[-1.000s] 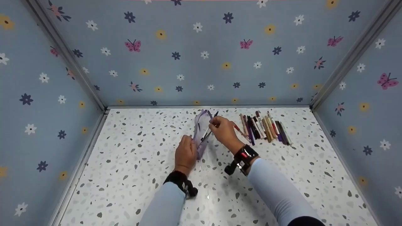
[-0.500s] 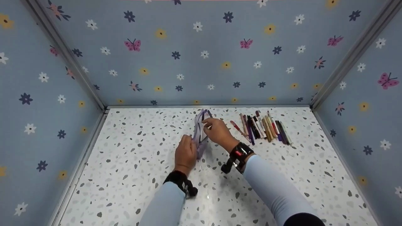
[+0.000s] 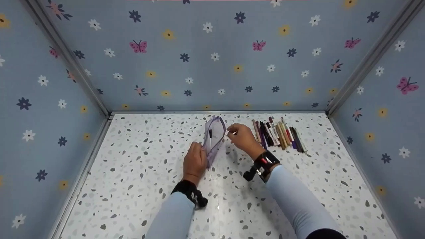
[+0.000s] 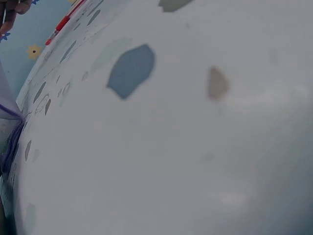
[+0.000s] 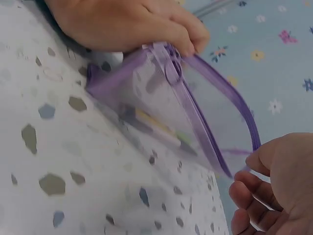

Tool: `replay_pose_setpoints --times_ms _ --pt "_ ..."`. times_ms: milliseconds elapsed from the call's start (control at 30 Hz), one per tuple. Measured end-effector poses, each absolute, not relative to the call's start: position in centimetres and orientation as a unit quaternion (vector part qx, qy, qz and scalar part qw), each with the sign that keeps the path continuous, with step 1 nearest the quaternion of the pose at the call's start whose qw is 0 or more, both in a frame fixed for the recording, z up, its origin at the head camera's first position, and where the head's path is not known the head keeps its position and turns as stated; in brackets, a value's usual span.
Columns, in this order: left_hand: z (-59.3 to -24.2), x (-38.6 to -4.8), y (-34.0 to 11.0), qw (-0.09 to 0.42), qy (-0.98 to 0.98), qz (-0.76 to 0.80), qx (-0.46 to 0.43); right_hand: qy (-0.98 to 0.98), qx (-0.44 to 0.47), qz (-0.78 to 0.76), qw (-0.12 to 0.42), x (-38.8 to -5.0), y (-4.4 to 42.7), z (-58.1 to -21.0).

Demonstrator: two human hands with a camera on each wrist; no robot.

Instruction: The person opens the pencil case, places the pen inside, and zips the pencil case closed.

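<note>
A translucent purple zip pouch [image 3: 219,132] stands with its mouth unzipped; a dark-tipped pen [image 3: 210,134] shows in it. My left hand [image 3: 194,162] grips the pouch's near left side, its fingers across the zip end in the right wrist view [image 5: 132,24]. Just right of the pouch's mouth is my right hand [image 3: 245,137], fingers loosely bent and nothing seen in them. In the right wrist view its thumb and fingers [image 5: 279,186] are beside the purple zip edge [image 5: 242,110]; contact cannot be told. Several pens [image 5: 156,127] show through the pouch wall.
Several pens and pencils [image 3: 282,134] lie side by side at the back right of the speckled table [image 3: 132,166]. A red pen [image 4: 63,22] lies on the table in the left wrist view. Flowered blue walls [image 3: 212,76] enclose the back and sides.
My right hand took a dark pen into the pouch's mouth, then drew back rightward without it, now covering the red pen in the head view. My left hand has kept its grip.
</note>
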State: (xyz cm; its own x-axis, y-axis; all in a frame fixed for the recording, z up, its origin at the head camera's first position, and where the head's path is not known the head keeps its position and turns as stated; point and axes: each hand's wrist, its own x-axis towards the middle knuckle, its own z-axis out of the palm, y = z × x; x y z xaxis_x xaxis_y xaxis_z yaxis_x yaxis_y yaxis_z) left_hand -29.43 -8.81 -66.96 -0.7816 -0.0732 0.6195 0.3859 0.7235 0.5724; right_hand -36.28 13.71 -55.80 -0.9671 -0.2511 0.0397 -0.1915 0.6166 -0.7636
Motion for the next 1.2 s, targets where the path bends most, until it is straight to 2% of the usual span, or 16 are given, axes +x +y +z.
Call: replay_pose_setpoints --times_ms 200,633,900,1200 --pt "-67.1 -29.3 -8.9 0.318 -0.874 -0.358 -0.086 0.902 -0.098 -0.421 0.023 -36.8 17.1 -56.1" --pt "-66.6 -29.5 -8.8 0.303 -0.875 -0.367 -0.090 0.912 0.062 -0.405 -0.001 -37.3 28.4 -54.7" --pt "-67.1 -29.4 -8.9 0.313 -0.875 -0.358 -0.089 0.935 0.102 -0.339 -0.004 -36.5 34.3 -54.6" --pt "-66.7 -29.4 -8.7 0.309 -0.875 -0.363 -0.084 0.956 0.129 -0.264 -0.022 -35.8 38.3 -55.8"
